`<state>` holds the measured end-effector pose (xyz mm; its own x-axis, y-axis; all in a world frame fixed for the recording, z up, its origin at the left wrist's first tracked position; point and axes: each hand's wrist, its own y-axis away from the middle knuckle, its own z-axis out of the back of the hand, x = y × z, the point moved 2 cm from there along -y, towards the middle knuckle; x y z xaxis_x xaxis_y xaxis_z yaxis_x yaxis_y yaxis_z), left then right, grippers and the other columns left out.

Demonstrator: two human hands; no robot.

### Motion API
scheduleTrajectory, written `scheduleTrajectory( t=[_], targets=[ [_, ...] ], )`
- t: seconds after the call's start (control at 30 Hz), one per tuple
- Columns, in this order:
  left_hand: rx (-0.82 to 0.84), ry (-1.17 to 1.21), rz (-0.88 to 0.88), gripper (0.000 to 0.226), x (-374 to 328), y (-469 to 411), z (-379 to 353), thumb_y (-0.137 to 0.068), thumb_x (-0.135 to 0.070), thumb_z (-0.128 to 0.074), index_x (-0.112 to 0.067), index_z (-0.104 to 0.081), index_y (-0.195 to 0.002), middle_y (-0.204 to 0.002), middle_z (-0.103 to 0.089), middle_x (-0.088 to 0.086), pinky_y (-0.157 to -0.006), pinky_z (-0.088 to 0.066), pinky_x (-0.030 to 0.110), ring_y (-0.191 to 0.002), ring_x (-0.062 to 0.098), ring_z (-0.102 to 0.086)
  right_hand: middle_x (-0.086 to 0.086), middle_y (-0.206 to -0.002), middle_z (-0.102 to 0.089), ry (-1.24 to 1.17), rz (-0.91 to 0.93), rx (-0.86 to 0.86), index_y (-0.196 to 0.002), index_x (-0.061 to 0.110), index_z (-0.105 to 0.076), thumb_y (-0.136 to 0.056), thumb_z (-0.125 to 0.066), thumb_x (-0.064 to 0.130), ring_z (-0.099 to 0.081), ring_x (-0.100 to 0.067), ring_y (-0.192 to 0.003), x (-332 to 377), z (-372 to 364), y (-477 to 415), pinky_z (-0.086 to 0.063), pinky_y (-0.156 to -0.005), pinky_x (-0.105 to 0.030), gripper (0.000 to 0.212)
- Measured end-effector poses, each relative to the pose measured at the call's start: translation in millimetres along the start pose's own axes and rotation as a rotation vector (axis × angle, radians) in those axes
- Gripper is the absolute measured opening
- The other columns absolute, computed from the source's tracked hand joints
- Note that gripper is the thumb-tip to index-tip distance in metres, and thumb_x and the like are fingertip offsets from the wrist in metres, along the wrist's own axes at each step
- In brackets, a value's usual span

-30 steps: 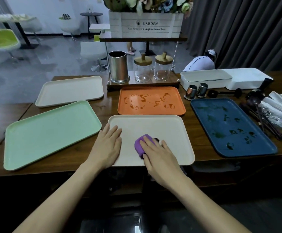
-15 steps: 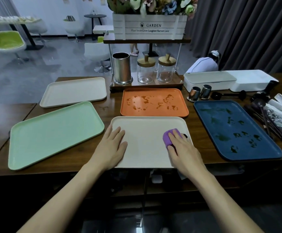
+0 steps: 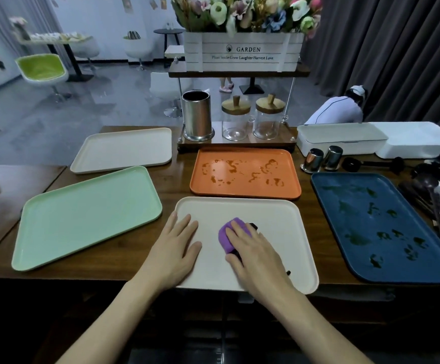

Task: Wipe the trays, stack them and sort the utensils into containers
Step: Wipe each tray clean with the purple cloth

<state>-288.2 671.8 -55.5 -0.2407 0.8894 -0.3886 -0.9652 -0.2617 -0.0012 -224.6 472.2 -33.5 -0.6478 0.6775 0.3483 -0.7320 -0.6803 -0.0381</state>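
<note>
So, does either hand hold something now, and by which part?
Nothing is gripped. The right hand presses the purple cloth from above, fingers laid flat over its top. The left hand rests flat on the cream tray, near its left edge.

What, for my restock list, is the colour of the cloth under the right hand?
Purple; the cloth shows best in the head view, under the right hand.

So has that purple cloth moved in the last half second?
Yes. The purple cloth, pressed under the right hand, has slid left, from close to the near cream tray's right edge back toward its middle.
</note>
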Motion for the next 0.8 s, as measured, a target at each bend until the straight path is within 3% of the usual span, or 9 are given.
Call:
scheduleTrajectory(
  t=[0.17,0.23,0.33,0.47,0.57,0.63,0.73,0.8],
  targets=[
    [-0.045,0.028,0.018,0.059,-0.6,0.6,-3.8,-0.105,-0.051,-0.039,-0.029,-0.032,-0.160,-0.169,-0.014,-0.014,-0.120,0.000,0.023,-0.155,0.008,0.013,0.004,-0.160,-0.033,0.041,0.158,-0.027,-0.152,0.021,-0.043,-0.098,-0.059,0.033,-0.033,-0.016,-0.148,-5.1,11.7,-8.5,-0.006,-0.114,-0.023,0.057],
    [-0.045,0.028,0.036,0.059,-1.1,0.7,-3.4,-0.104,-0.053,-0.040,-0.032,-0.033,-0.159,-0.168,-0.015,-0.017,-0.120,-0.004,0.023,-0.155,0.005,0.013,0.008,-0.165,-0.020,0.005,0.190,0.017,-0.157,0.024,-0.030,-0.104,-0.048,0.032,-0.016,-0.012,-0.153,-14.0,17.5,-9.5,0.011,-0.108,-0.017,0.057],
    [-0.032,0.028,0.076,0.061,-3.2,-2.7,-1.4,-0.100,-0.060,-0.041,-0.036,-0.036,-0.157,-0.166,-0.017,-0.021,-0.121,-0.009,0.025,-0.154,0.002,0.010,0.010,-0.166,-0.014,-0.043,0.211,0.046,-0.159,0.027,-0.024,-0.105,-0.045,0.033,-0.009,-0.012,-0.154,-29.9,24.9,-12.1,0.015,-0.104,-0.013,0.058],
    [-0.052,0.028,0.101,0.061,-4.9,-7.9,3.9,-0.095,-0.066,-0.041,-0.039,-0.048,-0.149,-0.160,-0.031,-0.023,-0.118,-0.016,0.023,-0.154,0.000,-0.005,0.011,-0.167,-0.015,-0.097,0.215,0.059,-0.158,0.031,-0.025,-0.102,-0.048,0.036,-0.010,-0.014,-0.154,-44.2,23.7,-16.4,0.005,-0.109,-0.016,0.061],
    [-0.074,-0.001,0.102,0.053,-5.9,-10.3,9.8,-0.095,-0.063,-0.047,-0.037,-0.060,-0.139,-0.153,-0.045,-0.021,-0.119,-0.022,0.026,-0.151,0.004,-0.021,0.006,-0.156,-0.042,-0.038,0.242,0.039,-0.147,0.029,-0.047,-0.091,-0.059,0.037,-0.041,-0.020,-0.143,-46.8,15.5,-13.9,-0.024,-0.114,-0.023,0.058],
    [-0.093,-0.040,0.075,0.047,-6.0,-17.2,15.5,-0.095,-0.062,-0.045,-0.038,-0.068,-0.128,-0.141,-0.055,-0.022,-0.116,-0.030,0.028,-0.143,0.007,-0.035,0.006,-0.154,-0.046,-0.055,0.238,0.067,-0.146,0.028,-0.048,-0.092,-0.061,0.034,-0.043,-0.021,-0.142,-48.4,12.0,-14.6,-0.030,-0.114,-0.027,0.055],
    [-0.132,-0.034,0.014,0.021,-5.0,-33.2,29.2,-0.099,-0.055,-0.050,-0.047,-0.069,-0.105,-0.114,-0.063,-0.030,-0.094,-0.037,0.021,-0.115,0.004,-0.052,0.011,-0.162,-0.031,-0.157,0.220,0.057,-0.153,0.030,-0.038,-0.100,-0.053,0.030,-0.024,-0.014,-0.151,-47.0,19.9,-18.1,-0.004,-0.115,-0.018,0.055],
    [-0.156,0.012,0.008,0.015,-3.1,-49.7,40.1,-0.099,-0.044,-0.056,-0.043,-0.070,-0.103,-0.109,-0.068,-0.025,-0.084,-0.041,0.023,-0.103,0.003,-0.056,0.017,-0.162,-0.027,-0.217,0.176,0.039,-0.154,0.034,-0.037,-0.101,-0.053,0.031,-0.019,-0.006,-0.151,-46.5,25.9,-23.3,0.004,-0.111,-0.007,0.055]
  ],
)
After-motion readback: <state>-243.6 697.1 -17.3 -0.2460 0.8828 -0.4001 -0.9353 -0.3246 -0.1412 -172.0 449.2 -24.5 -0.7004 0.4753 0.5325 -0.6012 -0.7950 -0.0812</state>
